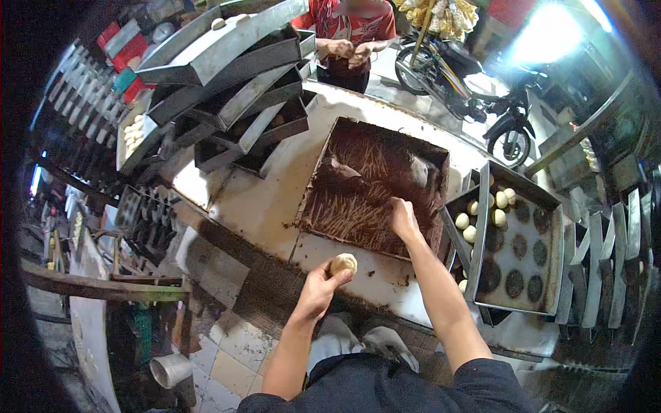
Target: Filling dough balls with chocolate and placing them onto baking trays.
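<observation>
My left hand (314, 289) is closed around a flattened round of pale dough (346, 261), held up in front of the table's near edge. To the right of it, my right hand (403, 216) reaches into a wide, shallow tray (318, 173) spread with dark brown paste (351, 215). Finger-like streaks score the paste, and smoother mounds of it lie toward the back. The right fingers are bent together at the paste; whatever they pinch is hidden from view.
To the right stands a metal tray (518, 265) with dark round marks and several dough balls (500, 210). Stacked metal trays (227, 76) crowd the left side. Across the table, a person in a red shirt (351, 24) works with both hands. Behind stands a motorbike (475, 100).
</observation>
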`<state>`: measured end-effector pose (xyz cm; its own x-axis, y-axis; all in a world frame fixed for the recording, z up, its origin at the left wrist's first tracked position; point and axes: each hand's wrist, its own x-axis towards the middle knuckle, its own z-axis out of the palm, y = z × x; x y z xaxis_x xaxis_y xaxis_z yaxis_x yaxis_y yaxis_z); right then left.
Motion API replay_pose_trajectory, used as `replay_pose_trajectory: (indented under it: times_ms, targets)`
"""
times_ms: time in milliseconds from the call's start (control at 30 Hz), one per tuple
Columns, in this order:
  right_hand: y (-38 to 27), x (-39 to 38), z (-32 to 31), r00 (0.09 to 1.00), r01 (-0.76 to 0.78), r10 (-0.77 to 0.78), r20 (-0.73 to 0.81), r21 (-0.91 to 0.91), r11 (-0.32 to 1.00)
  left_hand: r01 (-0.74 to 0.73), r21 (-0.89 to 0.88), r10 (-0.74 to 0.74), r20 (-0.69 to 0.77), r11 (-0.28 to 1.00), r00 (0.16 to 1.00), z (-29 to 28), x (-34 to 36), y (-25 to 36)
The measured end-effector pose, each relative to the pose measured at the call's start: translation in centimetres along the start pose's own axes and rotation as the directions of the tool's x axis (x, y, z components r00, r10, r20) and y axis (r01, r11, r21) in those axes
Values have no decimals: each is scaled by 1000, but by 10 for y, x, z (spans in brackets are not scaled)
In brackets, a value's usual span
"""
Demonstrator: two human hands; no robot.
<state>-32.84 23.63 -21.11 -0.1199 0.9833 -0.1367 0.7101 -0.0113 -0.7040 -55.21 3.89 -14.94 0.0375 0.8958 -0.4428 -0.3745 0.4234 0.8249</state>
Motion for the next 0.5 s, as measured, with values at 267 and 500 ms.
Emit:
replay_pose_trajectory:
  times_ms: [267, 500]
  targets:
    - [-44, -156, -18, 978, -143, -50, 200, 831, 538, -39, -33, 36, -88, 999, 995, 75, 9, -38]
    - [-22, -228, -19, 930, 310, -132, -344, 538, 784, -235, -524, 83, -298, 819, 951, 86, -5, -25]
